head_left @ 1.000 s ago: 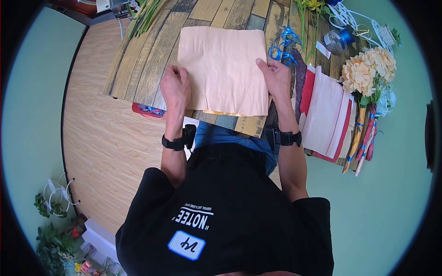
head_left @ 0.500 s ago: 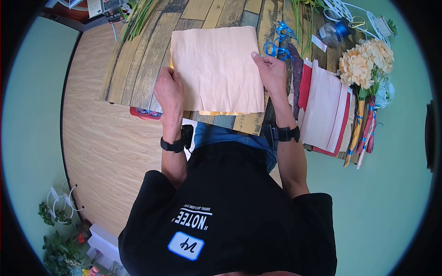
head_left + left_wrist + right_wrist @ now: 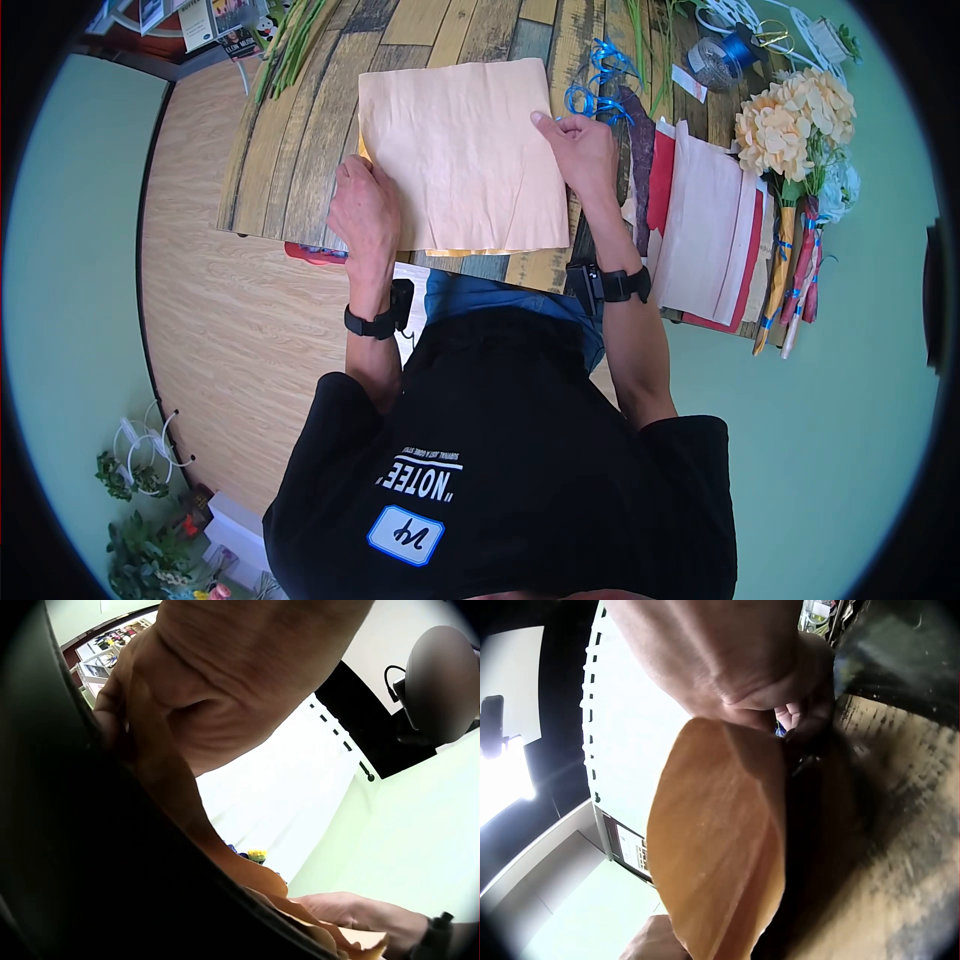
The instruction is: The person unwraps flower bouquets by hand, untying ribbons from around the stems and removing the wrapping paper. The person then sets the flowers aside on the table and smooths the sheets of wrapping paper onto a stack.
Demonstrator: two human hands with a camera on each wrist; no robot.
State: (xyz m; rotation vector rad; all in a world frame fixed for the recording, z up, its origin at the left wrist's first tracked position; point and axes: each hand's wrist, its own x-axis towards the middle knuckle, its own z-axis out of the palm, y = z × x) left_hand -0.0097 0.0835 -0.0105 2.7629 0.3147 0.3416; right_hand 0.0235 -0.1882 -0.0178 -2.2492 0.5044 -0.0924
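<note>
A pale peach wrapping paper sheet (image 3: 465,155) is held over the wooden table in the head view, its golden-yellow underside peeking out at the left and bottom edges. My left hand (image 3: 367,210) grips the sheet's left edge with curled fingers. At the opposite edge my right hand (image 3: 582,155) pinches the paper, thumb on top. The right wrist view shows the paper's orange-gold side (image 3: 712,832) bowed below that hand. In the left wrist view the paper (image 3: 176,784) curves down from the left hand, partly hidden by a dark shape.
Curled blue ribbon (image 3: 600,90) lies beyond the right hand. Stacked pink and red paper (image 3: 705,230) rests at the table's right, with cream flowers (image 3: 795,125) and wrapped stems beside it. A ribbon spool (image 3: 715,62) stands farther back. Green stems (image 3: 290,50) lie at the far left.
The sheet and both hands have shifted slightly left, and more golden underside shows at the left edge. Both hands keep their hold. The head view has also shifted a little.
</note>
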